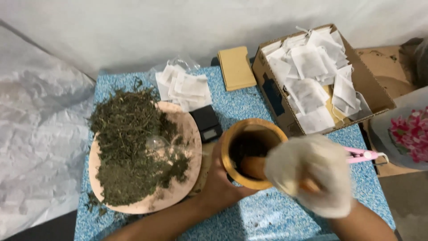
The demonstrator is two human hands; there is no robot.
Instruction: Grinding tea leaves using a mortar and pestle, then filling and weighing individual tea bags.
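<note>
A wooden mortar (232,138) stands on the blue speckled table (267,214) with dark crushed herb inside. My left hand (218,183), bare, grips its near side. My right hand (314,176), in a white glove, is closed around a wooden pestle (254,166) whose thick end rests inside the mortar. To the left, a round tan plate (189,134) carries a large heap of dried green herb (127,143); a clear plastic scoop lies on the heap.
A small black scale (207,122) sits behind the mortar. A pile of empty white tea bags (185,87) and tan envelopes (236,67) lie at the back. A cardboard box (274,96) of filled bags stands at right. A pink tool (368,155) lies behind my right hand.
</note>
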